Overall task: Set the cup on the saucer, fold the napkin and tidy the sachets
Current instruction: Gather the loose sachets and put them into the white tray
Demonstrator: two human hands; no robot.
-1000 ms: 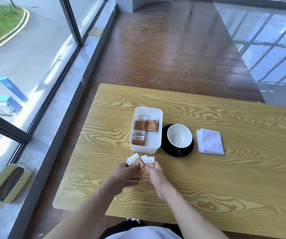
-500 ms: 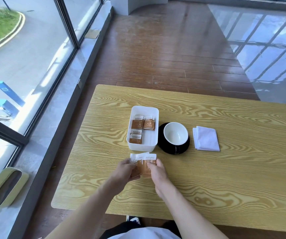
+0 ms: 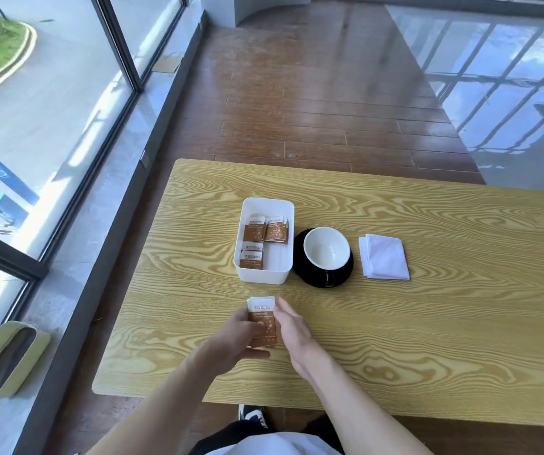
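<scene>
A small stack of brown and white sachets (image 3: 261,315) lies on the wooden table (image 3: 428,323) just in front of me. My left hand (image 3: 233,336) presses it from the left and my right hand (image 3: 292,326) from the right, both gripping the stack. Beyond them stands a white rectangular box (image 3: 282,277) with several more sachets (image 3: 265,229) inside. To its right a white cup (image 3: 326,247) sits on a black saucer (image 3: 300,274). A folded white napkin (image 3: 384,257) lies right of the saucer.
A glass wall with dark frames (image 3: 123,44) runs along the left, with a grey sill below. A pale green bin (image 3: 4,359) stands on the floor at the lower left. Brown floorboards (image 3: 313,110) stretch beyond the table's far edge.
The fanned-out sachets between my hands have been squared into one neat stack. Both hands have closed in on it from the sides. Box, cup and napkin have stayed where they were.
</scene>
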